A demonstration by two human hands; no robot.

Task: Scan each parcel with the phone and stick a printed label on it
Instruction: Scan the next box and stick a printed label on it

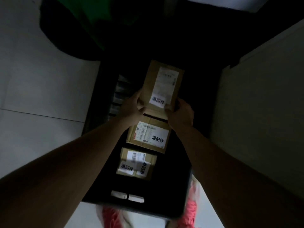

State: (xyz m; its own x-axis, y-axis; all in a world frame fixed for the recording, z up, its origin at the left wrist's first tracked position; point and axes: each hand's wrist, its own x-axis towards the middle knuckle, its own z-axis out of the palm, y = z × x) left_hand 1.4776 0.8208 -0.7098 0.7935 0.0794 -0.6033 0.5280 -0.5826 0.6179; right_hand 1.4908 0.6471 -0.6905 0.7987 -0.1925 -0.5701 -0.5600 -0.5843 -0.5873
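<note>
Held parcel (150, 83) label (166, 83) txt blurred, red shoes (111, 217) cut off btm, top area (172, 30) too dark

— How is the room lit?
— Dimly. Pale floor tiles (41, 89) at the left, one thin seam (41, 115) across them; a pale panel (263, 104) at the right; a dark green shape (92, 17) at top.

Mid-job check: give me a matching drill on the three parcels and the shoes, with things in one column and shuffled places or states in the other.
Things
1. held parcel
2. middle parcel
3. nearest parcel
4. pink shoes

Places or states
A. lies in the dark crate, bears two black-lettered stickers
B. on the floor at the crate's near edge
C. gripped at its near end by the left hand and right hand
D. lies in the crate just below the hands, one black-lettered sticker

Pairs: 1-C, 2-D, 3-A, 4-B
</note>
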